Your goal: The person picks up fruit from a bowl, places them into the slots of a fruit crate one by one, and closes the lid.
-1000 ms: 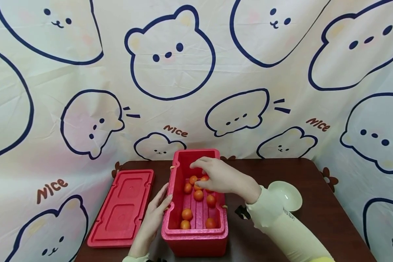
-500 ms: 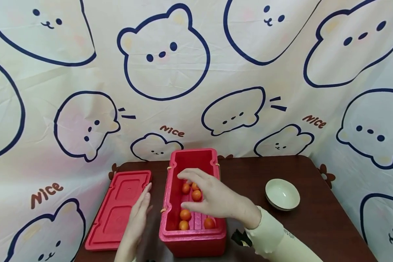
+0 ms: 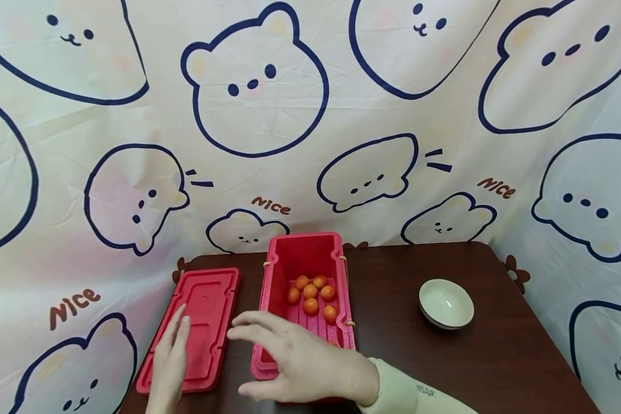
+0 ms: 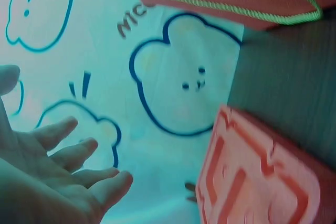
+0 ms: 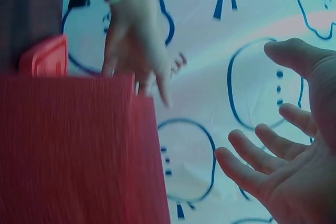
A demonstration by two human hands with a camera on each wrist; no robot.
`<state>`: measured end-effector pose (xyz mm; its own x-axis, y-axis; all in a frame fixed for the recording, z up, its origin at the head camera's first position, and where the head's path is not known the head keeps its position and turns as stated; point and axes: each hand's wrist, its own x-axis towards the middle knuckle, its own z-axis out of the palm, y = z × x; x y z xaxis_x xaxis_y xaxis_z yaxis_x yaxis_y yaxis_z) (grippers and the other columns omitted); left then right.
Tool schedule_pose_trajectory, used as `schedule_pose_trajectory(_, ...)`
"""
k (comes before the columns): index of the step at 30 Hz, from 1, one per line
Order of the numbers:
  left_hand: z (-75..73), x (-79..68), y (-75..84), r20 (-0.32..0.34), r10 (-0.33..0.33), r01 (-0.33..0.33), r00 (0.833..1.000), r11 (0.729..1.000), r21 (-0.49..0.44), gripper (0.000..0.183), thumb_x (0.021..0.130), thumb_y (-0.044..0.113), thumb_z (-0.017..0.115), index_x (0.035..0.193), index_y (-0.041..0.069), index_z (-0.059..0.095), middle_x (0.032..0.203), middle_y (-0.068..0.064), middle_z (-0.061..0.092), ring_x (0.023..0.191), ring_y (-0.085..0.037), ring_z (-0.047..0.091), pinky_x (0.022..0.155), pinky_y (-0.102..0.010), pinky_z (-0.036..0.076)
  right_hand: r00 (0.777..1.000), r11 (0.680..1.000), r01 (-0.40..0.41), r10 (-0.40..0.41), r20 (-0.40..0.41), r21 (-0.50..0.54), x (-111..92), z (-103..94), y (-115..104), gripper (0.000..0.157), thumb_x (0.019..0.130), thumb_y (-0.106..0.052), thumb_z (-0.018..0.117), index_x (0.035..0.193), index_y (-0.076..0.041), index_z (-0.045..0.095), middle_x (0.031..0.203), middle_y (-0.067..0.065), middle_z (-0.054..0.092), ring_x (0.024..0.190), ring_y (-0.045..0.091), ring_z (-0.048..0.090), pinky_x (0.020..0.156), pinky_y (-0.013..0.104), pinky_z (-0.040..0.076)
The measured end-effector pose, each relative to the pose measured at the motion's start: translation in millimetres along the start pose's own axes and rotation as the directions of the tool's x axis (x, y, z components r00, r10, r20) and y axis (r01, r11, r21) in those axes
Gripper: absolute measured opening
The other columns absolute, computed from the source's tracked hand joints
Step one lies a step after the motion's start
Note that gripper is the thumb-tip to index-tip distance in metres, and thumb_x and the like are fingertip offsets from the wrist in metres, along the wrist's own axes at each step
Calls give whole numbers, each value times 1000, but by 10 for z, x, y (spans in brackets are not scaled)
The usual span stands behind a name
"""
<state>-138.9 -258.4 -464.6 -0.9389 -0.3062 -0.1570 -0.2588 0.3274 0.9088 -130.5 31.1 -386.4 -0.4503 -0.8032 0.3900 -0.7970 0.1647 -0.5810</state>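
Small orange-red fruits, perhaps cherry tomatoes, lie on the ribbed floor of a red foam box. The box's red lid lies flat on the table to the left. Above the lid hovers my left hand, its fingers extended and holding nothing. My right hand is over the near end of the box, fingers spread with nothing in them; it hides that end and some of the fruits. In the right wrist view its bare palm and parted fingers show beside the box wall.
A pale green bowl stands on the dark brown table to the right of the box. Yellowish cord runs along the box's side. A cloth printed with bear faces hangs behind the table.
My left hand has let go of the box's left edge and moved left over the lid. My right hand has come out of the box, toward me and to the left.
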Motion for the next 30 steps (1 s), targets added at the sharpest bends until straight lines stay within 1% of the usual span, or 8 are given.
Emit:
schedule_pose_trajectory(5,-159,35,-164,-147,-80,78,986,997,-18,80,99,61,48,163,21,19,168,-19,10,150,-48,16,111,-73,23,990,997,-30,21,138,68,61,157,-122,80,90,-34,75,155,-30,29,161,-11,25,141,0,32,100,8,40)
schedule_pose_trajectory(8,-251,67,-264,-205,-139,138,969,990,-18,85,98,63,48,163,20,16,167,-21,8,148,-50,18,112,-70,24,966,992,-69,41,254,102,94,232,-167,90,86,-33,76,158,-34,22,163,-16,17,144,-2,24,98,5,38)
schedule_pose_trajectory(11,-327,96,-363,-256,-176,182,951,983,-2,87,97,66,44,163,17,15,166,-22,6,150,-49,13,115,-68,19,954,994,-56,25,300,96,125,334,-167,93,86,-34,75,159,-34,18,164,-16,13,145,-2,22,100,5,36)
schedule_pose_trajectory(13,-373,110,-429,-278,-182,196,943,980,24,87,98,66,42,163,15,14,166,-23,6,150,-48,7,116,-67,14,957,995,-38,9,291,96,148,418,-152,92,87,-35,74,160,-33,17,165,-14,13,145,-2,21,102,6,35)
schedule_pose_trajectory(15,-401,123,-483,-291,-176,204,940,976,70,86,99,65,41,163,14,15,165,-25,9,151,-47,10,117,-67,14,961,995,-34,7,275,93,171,506,-133,91,89,-35,73,160,-32,16,165,-13,13,145,-2,21,101,5,35)
schedule_pose_trajectory(22,-469,195,-671,-252,-176,231,952,950,208,92,98,67,42,162,8,9,160,-35,12,146,-55,14,115,-70,16,986,993,7,-27,164,118,229,829,20,86,95,-29,68,160,-25,12,166,-4,11,146,4,25,105,9,35)
schedule_pose_trajectory(26,-516,255,-780,-241,-201,256,950,941,222,95,98,67,41,161,5,6,160,-35,9,146,-56,12,115,-68,15,993,991,-16,0,118,132,291,1015,135,80,99,-24,64,159,-24,11,165,-2,7,146,7,27,108,13,35)
schedule_pose_trajectory(30,-578,287,-885,-254,-232,299,939,916,266,94,99,66,39,160,2,7,158,-38,13,143,-58,16,115,-67,18,996,988,-65,54,76,143,353,1216,209,69,105,-21,54,159,-26,11,165,-3,7,147,8,29,109,18,37)
